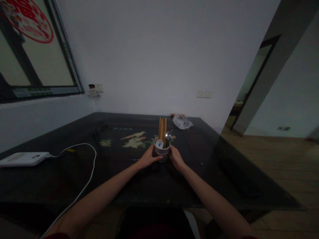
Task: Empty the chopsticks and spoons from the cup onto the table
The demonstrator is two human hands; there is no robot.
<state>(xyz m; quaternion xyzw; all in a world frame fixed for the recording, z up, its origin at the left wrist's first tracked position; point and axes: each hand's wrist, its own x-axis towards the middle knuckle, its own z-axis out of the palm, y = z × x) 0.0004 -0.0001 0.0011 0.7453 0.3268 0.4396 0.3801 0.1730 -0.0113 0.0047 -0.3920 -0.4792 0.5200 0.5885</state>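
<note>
Left hand [149,158] and right hand [176,158] clasp a grey cup [162,153] holding wooden chopsticks [162,127] and a spoon [168,135].

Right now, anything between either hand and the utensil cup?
Nothing visible. The left hand is against the left side of the utensil cup and the right hand against its right side; both touch it. The chopsticks and metal spoon stick up from its top, above the fingers.

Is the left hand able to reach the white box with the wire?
Probably yes: only bare table and the wire lie between the left hand and the white box, though it holds the cup.
</note>
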